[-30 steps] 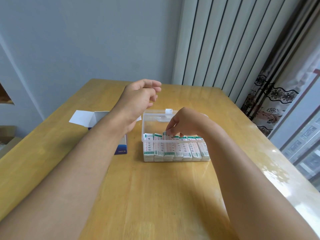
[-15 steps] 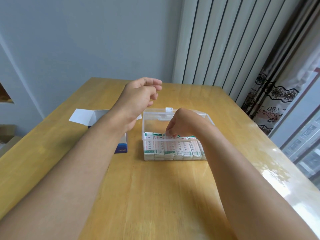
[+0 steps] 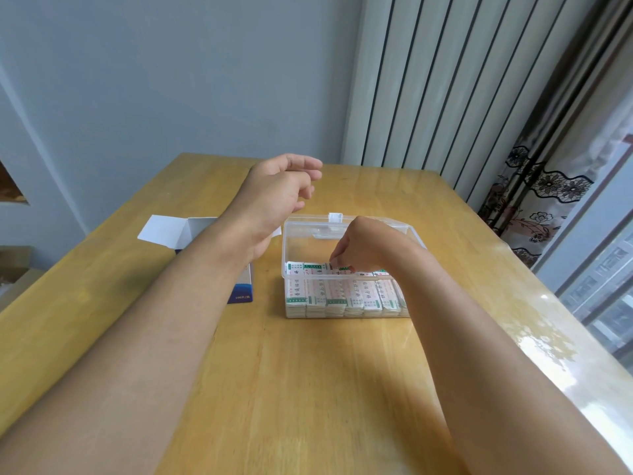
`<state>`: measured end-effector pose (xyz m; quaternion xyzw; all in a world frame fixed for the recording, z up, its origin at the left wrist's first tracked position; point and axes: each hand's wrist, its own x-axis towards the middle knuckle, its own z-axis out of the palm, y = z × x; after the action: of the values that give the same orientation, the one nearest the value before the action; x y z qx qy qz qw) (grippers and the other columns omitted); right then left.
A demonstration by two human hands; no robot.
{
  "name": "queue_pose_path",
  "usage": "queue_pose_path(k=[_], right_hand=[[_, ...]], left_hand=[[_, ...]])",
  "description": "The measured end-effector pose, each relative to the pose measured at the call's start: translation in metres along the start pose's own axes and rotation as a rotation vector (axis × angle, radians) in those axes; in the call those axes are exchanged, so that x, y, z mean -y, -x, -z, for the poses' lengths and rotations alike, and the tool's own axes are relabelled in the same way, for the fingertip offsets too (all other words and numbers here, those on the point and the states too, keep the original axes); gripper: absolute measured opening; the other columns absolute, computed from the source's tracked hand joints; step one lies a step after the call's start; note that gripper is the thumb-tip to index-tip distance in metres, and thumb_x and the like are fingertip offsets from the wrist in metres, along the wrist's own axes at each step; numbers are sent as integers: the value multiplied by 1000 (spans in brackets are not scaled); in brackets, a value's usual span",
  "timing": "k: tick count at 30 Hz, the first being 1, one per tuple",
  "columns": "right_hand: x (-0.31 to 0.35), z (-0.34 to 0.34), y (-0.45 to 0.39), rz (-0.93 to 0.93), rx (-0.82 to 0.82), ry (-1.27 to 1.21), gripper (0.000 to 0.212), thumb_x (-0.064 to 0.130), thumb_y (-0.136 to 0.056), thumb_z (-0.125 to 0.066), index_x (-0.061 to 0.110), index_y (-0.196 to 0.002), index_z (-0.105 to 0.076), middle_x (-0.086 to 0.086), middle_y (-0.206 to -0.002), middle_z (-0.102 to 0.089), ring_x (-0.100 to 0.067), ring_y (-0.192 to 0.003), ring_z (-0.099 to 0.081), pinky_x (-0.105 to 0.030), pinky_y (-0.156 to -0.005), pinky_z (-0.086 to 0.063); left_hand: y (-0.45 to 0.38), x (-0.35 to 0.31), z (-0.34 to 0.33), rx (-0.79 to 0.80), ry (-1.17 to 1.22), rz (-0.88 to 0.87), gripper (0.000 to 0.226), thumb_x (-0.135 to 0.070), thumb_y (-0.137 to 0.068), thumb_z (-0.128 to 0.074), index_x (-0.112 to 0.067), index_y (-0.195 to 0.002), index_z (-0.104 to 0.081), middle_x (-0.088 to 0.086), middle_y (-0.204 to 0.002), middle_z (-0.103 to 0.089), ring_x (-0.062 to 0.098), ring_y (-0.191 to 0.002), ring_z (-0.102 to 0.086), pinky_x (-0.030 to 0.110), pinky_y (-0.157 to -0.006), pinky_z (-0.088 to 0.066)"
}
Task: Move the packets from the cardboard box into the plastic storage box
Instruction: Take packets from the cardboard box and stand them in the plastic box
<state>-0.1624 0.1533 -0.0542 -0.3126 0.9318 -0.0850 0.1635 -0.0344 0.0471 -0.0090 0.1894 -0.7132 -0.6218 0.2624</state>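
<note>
Tabletop (image 3: 308, 389), mid-span: plastic storage box (image 3: 346, 231), packets (image 3: 342, 296) ranked upright along its near wall. Cardboard box (image 3: 209, 234) just left, flaps open. Left hand (image 3: 274, 204) hovers, fingers loosely curled, empty. Right hand (image 3: 363, 248) pinches packet tops, probably seating them.

A home room: wooden table (image 3: 308, 389), floral curtain (image 3: 534, 207), window.

Small white print, possibly "100" followed by characters too small to make out, sits on the dark blue lower front of the white and blue cardboard box (image 3: 242, 293), just below the left hand (image 3: 274, 200). The white paper packets with green bands (image 3: 342, 296), under the right hand (image 3: 363, 248), carry vertical characters too blurred to read.
</note>
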Motion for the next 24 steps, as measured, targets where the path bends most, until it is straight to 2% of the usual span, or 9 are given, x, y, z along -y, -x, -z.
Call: queue_pose_path(k=[6, 9, 12, 14, 16, 18, 20, 21, 24], right_hand=[[0, 0, -2, -21, 13, -2, 22, 33, -86, -77, 23, -105, -76, 5, -84, -73, -23, -97, -72, -40, -92, -57], [-1, 5, 1, -21, -14, -15, 26, 32, -87, -77, 22, -111, -73, 4, -85, -73, -23, -94, -72, -40, -90, -59], [-1, 7, 4, 3, -7, 12, 22, 26, -92, -71, 25, -114, -73, 6, -89, -71, -21, -97, -72, -37, -88, -57], [-2, 8, 7, 18, 2, 30, 19, 25, -94, -71, 27, -111, -75, 9, -83, -69, -18, -89, -70, -34, -85, -57], [-3, 17, 12, 40, -89, -36, 9, 28, -91, -73, 31, -97, -78, 12, -77, -70, -16, -81, -68, -34, -82, -57], [-7, 30, 20, 81, -233, -95, 13, 26, -91, -71, 35, -84, -78, 9, -74, -71, -15, -76, -67, -36, -78, -59], [-9, 37, 25, 104, -313, -111, 13, 23, -90, -69, 30, -86, -80, 4, -75, -73, -15, -70, -64, -39, -75, -59], [-10, 36, 26, 102, -292, -92, 13, 23, -90, -69, 30, -88, -80, 5, -73, -73, -16, -70, -66, -38, -74, -59], [-9, 24, 25, 63, -95, 22, 15, 24, -94, -68, 33, -96, -80, 14, -65, -67, -14, -78, -69, -31, -72, -55]], left_hand=[[0, 1, 0, -1, -5, 2, 38, 2, -90, -47, -22, -106, -71, 1, -113, -73, 21, -114, -66, 40, -104, -52], [0, 0, 0, -2, -6, 0, 38, 2, -90, -47, -22, -107, -71, 1, -113, -73, 20, -114, -66, 39, -104, -52], [1, -1, 0, -3, -2, 2, 38, 3, -90, -47, -21, -107, -71, 0, -113, -73, 21, -114, -66, 39, -104, -52], [2, -2, 1, -4, 1, 1, 39, 3, -90, -47, -21, -107, -71, 0, -113, -73, 20, -114, -66, 39, -104, -52], [2, -4, 4, -13, 12, -3, 39, 3, -90, -47, -21, -106, -71, 2, -114, -73, 21, -114, -66, 40, -104, -52], [2, -6, 7, -24, 32, -4, 38, 3, -89, -47, -21, -105, -72, 3, -115, -73, 21, -114, -66, 40, -104, -52], [2, -8, 11, -36, 47, -9, 38, 3, -89, -47, -21, -105, -72, 2, -115, -73, 19, -112, -67, 41, -104, -52], [2, -8, 13, -39, 52, -8, 38, 3, -89, -47, -21, -106, -72, 2, -114, -73, 17, -111, -68, 42, -104, -52], [3, -10, 16, -45, 59, -4, 38, 4, -89, -47, -21, -106, -72, 2, -114, -73, 15, -110, -68, 42, -105, -52]])
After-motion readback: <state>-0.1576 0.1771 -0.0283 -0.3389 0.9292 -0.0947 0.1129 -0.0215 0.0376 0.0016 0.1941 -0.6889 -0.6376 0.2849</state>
